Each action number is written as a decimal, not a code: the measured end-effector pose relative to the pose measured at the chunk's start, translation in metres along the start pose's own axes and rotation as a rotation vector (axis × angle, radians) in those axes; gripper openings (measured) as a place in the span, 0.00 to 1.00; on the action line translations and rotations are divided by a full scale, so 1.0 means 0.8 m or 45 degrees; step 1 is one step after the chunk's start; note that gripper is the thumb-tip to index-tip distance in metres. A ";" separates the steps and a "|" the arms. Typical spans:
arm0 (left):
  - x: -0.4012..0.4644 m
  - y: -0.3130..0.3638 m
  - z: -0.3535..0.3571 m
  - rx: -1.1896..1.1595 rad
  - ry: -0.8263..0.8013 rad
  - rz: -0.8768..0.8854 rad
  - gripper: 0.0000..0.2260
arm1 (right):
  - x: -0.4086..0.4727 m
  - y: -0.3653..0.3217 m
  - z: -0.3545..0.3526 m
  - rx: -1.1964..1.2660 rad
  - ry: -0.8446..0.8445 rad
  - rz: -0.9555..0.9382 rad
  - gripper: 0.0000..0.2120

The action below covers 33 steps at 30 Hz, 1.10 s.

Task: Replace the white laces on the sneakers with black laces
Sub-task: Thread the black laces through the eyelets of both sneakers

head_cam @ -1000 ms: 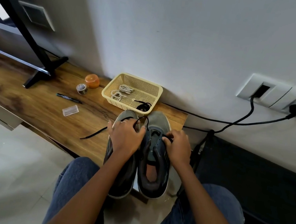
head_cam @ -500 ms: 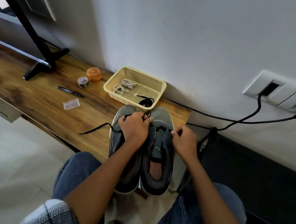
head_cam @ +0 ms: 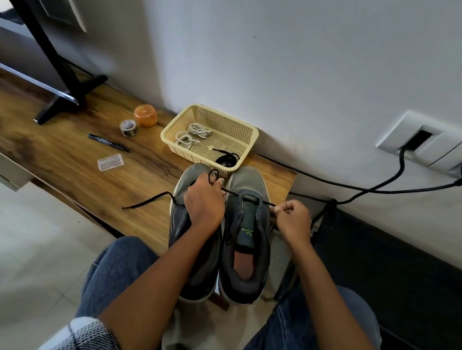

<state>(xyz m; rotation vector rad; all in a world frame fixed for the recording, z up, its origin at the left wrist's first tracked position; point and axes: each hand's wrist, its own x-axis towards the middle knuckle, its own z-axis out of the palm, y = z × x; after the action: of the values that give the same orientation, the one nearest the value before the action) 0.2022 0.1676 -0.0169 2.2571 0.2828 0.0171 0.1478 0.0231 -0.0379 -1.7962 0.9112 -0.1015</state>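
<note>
Apparently "…TWEAR" on sneaker tongue (head_cam: 247, 231), left hand (head_cam: 205, 201), right hand (head_cam: 292, 220) both pinching black lace (head_cam: 250, 198).

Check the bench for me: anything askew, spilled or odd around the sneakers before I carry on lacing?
Nothing spilled or damaged. One loose end: a black lace trails off the left sneaker across the wooden bench toward its front edge. The heels of both sneakers overhang that edge. The white laces lie in the basket.
</note>
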 end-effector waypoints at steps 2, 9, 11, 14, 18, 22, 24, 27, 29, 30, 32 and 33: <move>0.001 0.000 -0.003 0.026 -0.021 0.015 0.09 | -0.001 -0.001 -0.001 -0.036 -0.016 -0.034 0.06; 0.003 -0.012 -0.016 0.302 -0.098 0.301 0.17 | -0.009 0.000 0.001 -0.280 -0.070 -0.387 0.03; -0.003 -0.011 -0.018 0.393 -0.043 0.413 0.19 | -0.009 -0.003 0.006 -0.367 -0.051 -0.476 0.05; -0.011 -0.005 -0.018 0.506 -0.015 0.665 0.13 | -0.008 -0.010 0.010 -0.561 -0.059 -0.531 0.07; -0.013 0.005 -0.010 0.665 -0.238 0.705 0.08 | 0.000 -0.013 0.014 -0.696 -0.057 -0.526 0.06; -0.008 0.020 -0.003 0.803 -0.342 0.673 0.08 | 0.007 -0.010 0.007 -0.705 -0.124 -0.641 0.04; -0.006 0.026 0.002 0.898 -0.360 0.686 0.08 | 0.005 -0.007 0.004 -0.847 -0.151 -0.778 0.06; -0.006 0.029 0.009 0.987 -0.355 0.719 0.08 | 0.003 -0.006 0.005 -1.056 -0.135 -0.961 0.08; -0.006 0.027 0.012 1.013 -0.344 0.743 0.08 | 0.004 -0.007 0.006 -1.069 -0.119 -0.990 0.08; -0.005 0.026 0.013 1.019 -0.337 0.749 0.08 | 0.005 -0.008 0.006 -1.068 -0.126 -0.978 0.08; -0.004 0.024 0.014 1.025 -0.322 0.754 0.09 | 0.007 -0.011 0.006 -1.086 -0.148 -0.969 0.08; -0.004 0.023 0.015 1.037 -0.316 0.757 0.10 | 0.009 -0.012 0.006 -1.092 -0.162 -0.966 0.08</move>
<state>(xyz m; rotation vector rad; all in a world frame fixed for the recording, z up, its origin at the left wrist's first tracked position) 0.2043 0.1465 -0.0106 3.0239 -0.6342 -0.0786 0.1601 0.0240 -0.0345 -2.8389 0.1013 -0.0766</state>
